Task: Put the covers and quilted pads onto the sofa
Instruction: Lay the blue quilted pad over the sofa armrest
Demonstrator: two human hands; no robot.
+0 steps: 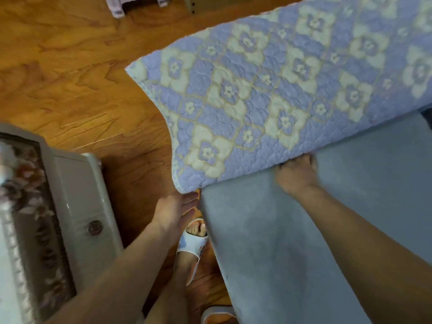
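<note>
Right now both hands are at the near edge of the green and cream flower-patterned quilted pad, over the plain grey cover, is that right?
Not quite: the quilted pad is lilac and cream, not green. The head view shows the left hand at its near corner and the right hand at its near edge, over the plain grey cover.

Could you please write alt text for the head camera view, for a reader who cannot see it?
Seen from above, a person's right hand grips the edge of a purple flowered quilted pad lying over a grey cushion, while the left hand reaches open toward the pad's near corner. A wooden floor, a white slipper and a pale cabinet lie to the left.
</note>
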